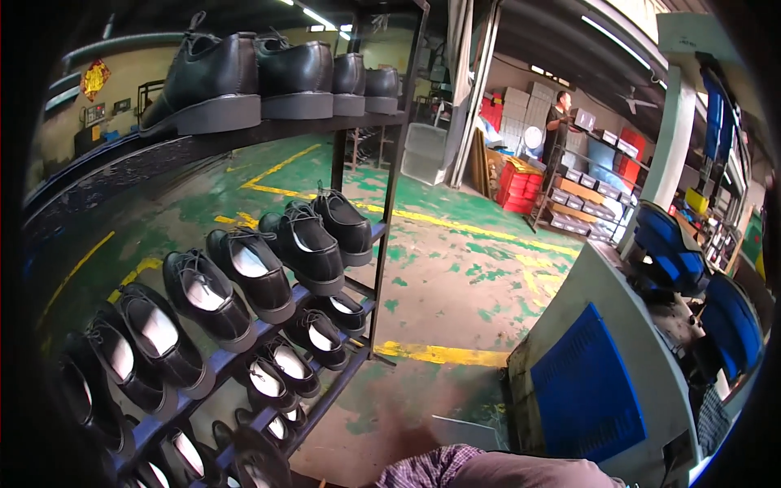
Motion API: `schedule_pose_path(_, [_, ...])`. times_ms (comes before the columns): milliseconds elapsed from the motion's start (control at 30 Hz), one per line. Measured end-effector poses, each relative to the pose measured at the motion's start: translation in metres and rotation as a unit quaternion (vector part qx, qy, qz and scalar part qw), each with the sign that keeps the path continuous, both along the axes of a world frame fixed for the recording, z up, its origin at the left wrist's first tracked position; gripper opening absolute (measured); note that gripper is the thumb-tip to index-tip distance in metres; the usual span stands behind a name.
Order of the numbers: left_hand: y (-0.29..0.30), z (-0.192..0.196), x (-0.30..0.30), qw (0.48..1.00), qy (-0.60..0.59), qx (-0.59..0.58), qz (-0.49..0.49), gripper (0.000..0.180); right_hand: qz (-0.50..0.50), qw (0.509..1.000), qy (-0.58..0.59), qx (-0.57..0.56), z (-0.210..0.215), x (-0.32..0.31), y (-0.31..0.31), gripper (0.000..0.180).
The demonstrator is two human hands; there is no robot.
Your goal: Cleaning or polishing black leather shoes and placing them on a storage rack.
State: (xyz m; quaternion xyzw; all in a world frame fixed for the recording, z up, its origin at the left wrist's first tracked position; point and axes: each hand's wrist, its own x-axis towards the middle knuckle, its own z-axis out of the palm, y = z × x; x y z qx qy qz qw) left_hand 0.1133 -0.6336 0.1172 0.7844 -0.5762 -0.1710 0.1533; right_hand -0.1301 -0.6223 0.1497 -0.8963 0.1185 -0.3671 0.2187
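Note:
Neither of my hands shows. At the lower edge I see plaid cloth [431, 468] and brownish-grey cloth [537, 473] of my clothing. To my left stands a dark metal shoe rack [381, 268]. Black lace-up shoes [215, 77] stand on its top shelf with their heels toward me. A lower tier carries a slanting row of black lace-up shoes [207, 301] with pale insoles. More black shoes [289, 366] sit on the bars below. A dark shoe [260, 459] lies at the bottom edge, partly cut off; whether anything holds it cannot be seen.
At the right is a grey machine [651, 342] with a blue vented panel [590, 390] and blue padded parts [671, 252]. Yellow lines [443, 354] cross the worn green floor. Farther back a person [557, 118] stands behind a rack of boxes [590, 195], near red crates [519, 185].

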Motion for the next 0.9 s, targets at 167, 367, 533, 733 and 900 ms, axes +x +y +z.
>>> schedule_pose_path(167, [0.028, -0.009, -0.038, 0.966, 0.241, 0.079, -0.049, 0.082, 0.227, 0.973, -0.007, -0.033, -0.044, 0.017, 0.089, 0.021])
schedule_pose_path(367, [0.237, -0.046, -0.051, 0.8, 0.559, 0.1, 0.195, 0.094, 0.323, 0.86, 0.234, 0.318, -0.036, 0.034, 0.09, 0.017])
schedule_pose_path(533, [0.41, -0.063, -0.111, 0.563, 0.72, -0.13, 0.384, 0.104, 0.269, 0.742, 0.156, 0.595, -0.036, 0.116, 0.077, 0.032])
schedule_pose_path(733, [0.47, -0.064, -0.15, 0.473, 0.754, -0.291, 0.352, 0.105, 0.332, 0.547, 0.183, 0.747, -0.096, 0.187, 0.12, 0.03])
schedule_pose_path(900, [0.474, -0.083, -0.134, 0.462, 0.627, -0.386, 0.494, 0.078, 0.387, 0.488, 0.136, 0.77, -0.153, 0.243, 0.13, 0.041])
